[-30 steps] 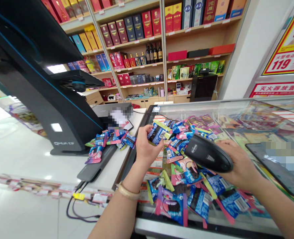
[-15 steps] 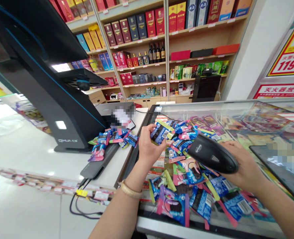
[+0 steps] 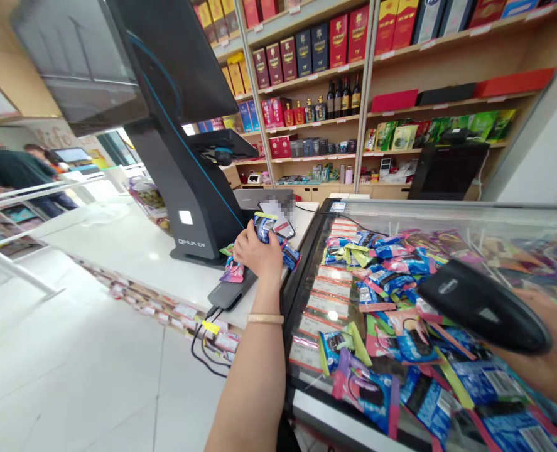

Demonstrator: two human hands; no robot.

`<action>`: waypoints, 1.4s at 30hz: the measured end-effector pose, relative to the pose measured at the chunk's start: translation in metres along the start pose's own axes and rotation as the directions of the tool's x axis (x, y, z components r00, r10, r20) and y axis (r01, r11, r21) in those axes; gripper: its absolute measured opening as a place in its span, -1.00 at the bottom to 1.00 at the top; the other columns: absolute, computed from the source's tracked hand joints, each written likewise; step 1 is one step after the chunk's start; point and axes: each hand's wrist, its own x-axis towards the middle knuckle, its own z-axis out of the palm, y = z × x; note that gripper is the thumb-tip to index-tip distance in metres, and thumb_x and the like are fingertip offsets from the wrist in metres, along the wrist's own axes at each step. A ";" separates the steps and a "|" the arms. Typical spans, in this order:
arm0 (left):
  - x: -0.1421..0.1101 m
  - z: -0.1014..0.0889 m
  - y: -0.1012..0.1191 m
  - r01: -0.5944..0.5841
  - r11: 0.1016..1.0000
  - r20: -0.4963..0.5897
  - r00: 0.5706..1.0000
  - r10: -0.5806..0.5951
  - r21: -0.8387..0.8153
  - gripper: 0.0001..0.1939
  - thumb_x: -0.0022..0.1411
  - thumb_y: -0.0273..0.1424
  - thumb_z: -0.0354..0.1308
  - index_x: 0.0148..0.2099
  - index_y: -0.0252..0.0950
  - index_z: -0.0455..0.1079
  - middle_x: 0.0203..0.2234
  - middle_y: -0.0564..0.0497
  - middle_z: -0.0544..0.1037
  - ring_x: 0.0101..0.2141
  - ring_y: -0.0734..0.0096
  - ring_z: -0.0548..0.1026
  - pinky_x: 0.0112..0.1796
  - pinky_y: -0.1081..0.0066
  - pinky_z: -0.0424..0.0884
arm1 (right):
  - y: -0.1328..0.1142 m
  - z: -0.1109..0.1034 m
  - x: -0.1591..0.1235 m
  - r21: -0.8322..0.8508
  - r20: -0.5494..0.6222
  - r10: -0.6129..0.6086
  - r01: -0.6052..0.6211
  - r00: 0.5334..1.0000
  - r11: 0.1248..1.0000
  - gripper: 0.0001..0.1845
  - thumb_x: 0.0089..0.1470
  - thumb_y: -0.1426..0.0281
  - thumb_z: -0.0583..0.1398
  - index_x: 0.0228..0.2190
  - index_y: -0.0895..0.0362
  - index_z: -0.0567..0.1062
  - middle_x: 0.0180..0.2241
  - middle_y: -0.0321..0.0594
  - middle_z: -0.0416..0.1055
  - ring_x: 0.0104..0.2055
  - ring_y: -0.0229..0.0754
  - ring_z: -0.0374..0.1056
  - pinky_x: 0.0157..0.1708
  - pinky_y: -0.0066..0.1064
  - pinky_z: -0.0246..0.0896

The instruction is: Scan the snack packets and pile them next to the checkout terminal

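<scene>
My left hand [image 3: 259, 251] is closed around a small blue snack packet [image 3: 264, 227] with a yellow-green end. It hovers at the foot of the black register, over a small heap of similar packets that it partly covers; one blue packet [image 3: 290, 256] shows just to its right. In my right hand [image 3: 549, 339], at the right edge, is a black barcode scanner [image 3: 485, 307], its head pointing left above the glass counter. Under the scanner spreads a large pile of blue, pink and green snack packets [image 3: 391, 276]. A purple-ended packet [image 3: 365, 392] lies near the counter's front edge.
A black register [image 3: 188, 182] stands on the white counter [image 3: 118, 242]. Beside its base are a dark grey flat box [image 3: 226, 294] with cables and a phone [image 3: 285, 227]. Behind are shelves of boxes and bottles [image 3: 344, 97]. Two people [image 3: 17, 169] are at the far left.
My left hand has carried a snack packet from the pile on the glass leftward to the heap by the register. The view has turned left. The scanner stays in my right hand.
</scene>
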 end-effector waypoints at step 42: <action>-0.073 0.043 0.037 -0.614 0.789 0.812 0.445 0.378 -0.031 -0.43 0.32 -0.36 0.15 0.34 -0.31 0.30 0.13 -0.25 0.51 0.15 -0.02 0.44 0.14 0.11 0.33 | -0.011 0.000 0.024 0.006 -0.061 -0.206 0.206 0.977 0.978 -0.84 0.18 0.27 0.18 -0.20 0.04 0.46 -0.44 -0.26 0.51 -0.44 -0.11 0.41 -0.42 -0.28 0.28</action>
